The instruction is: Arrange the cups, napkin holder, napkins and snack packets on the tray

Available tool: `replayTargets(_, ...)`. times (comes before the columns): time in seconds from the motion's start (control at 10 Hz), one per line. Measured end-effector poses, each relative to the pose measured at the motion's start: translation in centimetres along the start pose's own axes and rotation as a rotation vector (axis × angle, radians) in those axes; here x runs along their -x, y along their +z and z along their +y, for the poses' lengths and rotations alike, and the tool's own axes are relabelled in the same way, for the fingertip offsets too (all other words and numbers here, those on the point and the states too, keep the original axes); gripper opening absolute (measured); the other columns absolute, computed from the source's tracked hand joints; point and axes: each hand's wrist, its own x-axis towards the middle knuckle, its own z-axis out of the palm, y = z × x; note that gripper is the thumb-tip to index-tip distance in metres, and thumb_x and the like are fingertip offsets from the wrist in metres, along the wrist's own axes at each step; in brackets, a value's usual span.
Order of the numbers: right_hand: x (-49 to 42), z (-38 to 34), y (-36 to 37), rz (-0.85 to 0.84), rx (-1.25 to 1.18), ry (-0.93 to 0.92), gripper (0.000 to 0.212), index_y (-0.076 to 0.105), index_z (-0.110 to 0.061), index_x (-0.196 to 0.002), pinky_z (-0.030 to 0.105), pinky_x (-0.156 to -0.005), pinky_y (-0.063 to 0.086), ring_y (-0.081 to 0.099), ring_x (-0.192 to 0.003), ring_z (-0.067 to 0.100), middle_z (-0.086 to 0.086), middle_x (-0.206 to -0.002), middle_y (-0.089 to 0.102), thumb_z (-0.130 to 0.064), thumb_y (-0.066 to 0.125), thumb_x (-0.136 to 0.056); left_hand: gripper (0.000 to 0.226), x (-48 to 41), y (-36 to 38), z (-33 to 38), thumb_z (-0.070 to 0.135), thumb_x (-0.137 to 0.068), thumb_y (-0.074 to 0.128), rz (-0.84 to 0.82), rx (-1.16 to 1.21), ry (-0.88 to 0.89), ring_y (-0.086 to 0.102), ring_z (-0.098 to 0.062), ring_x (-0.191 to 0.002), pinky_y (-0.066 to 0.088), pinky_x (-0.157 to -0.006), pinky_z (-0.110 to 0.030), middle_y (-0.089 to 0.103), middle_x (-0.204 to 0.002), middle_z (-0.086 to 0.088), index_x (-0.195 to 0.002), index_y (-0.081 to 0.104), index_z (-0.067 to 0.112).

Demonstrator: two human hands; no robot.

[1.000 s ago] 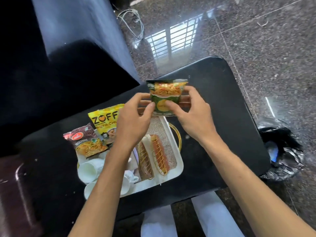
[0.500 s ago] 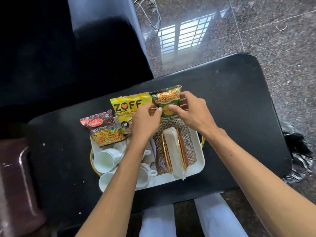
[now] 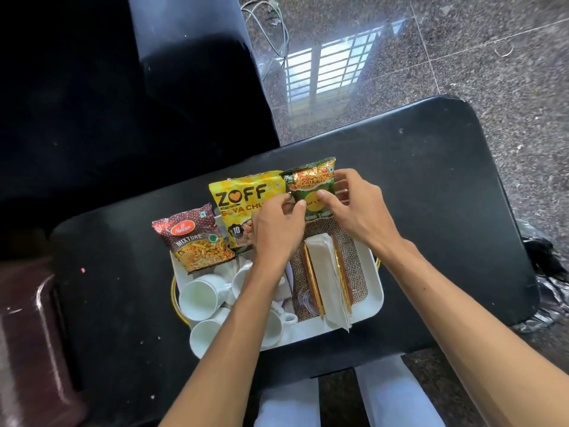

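Note:
A white tray sits on a black table. Both my left hand and my right hand pinch a green snack packet, standing at the tray's far edge. To its left leans a yellow ZOFF packet, then a maroon Mixture packet. Several white cups lie at the tray's left. A gold napkin holder with white napkins rests on a burlap mat at the right.
A dark chair stands beyond the table. Cables lie on the speckled floor. A black bin bag sits at the right. A brown object is at the left edge.
Both hands lowered the green packet from above the tray down to its far edge, beside the yellow packet. The camera view shifted.

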Motion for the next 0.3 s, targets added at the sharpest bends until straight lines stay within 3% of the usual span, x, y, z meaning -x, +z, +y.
replayTargets(0.1,0.2,0.0,-0.5,0.036,0.022,-0.029,0.051,0.051,-0.010,-0.136,0.018,-0.076,0.055,0.063,-0.099,0.013,0.007,-0.123,0.066,-0.036,0.065,-0.095,0.040,0.8,-0.4,-0.7,0.031,-0.101,0.060,0.020,0.009,0.030,0.061,-0.006,-0.098,0.055,-0.092,-0.025,0.072,-0.129,-0.003,-0.136,0.064,0.013)
replayTargets(0.2,0.7,-0.4,-1.1,0.153,0.103,-0.139,0.049,0.052,-0.010,-0.136,0.029,-0.095,0.050,0.059,-0.113,0.020,0.007,-0.126,0.063,-0.034,0.065,-0.095,0.036,1.8,-0.9,-1.9,0.029,-0.101,0.061,0.085,0.013,0.071,0.061,-0.004,-0.094,0.039,-0.071,-0.002,0.074,-0.124,-0.002,-0.133,0.067,0.014)
replayTargets(0.3,1.5,-2.1,-0.7,0.251,0.197,-0.254,0.048,0.053,-0.009,-0.135,0.013,-0.092,0.033,0.050,-0.120,0.020,0.008,-0.129,0.059,-0.033,0.064,-0.095,0.034,2.9,-1.9,-2.4,0.026,-0.101,0.060,0.187,0.016,0.105,0.064,-0.007,-0.095,0.037,-0.068,0.004,0.074,-0.124,-0.004,-0.132,0.067,0.013)
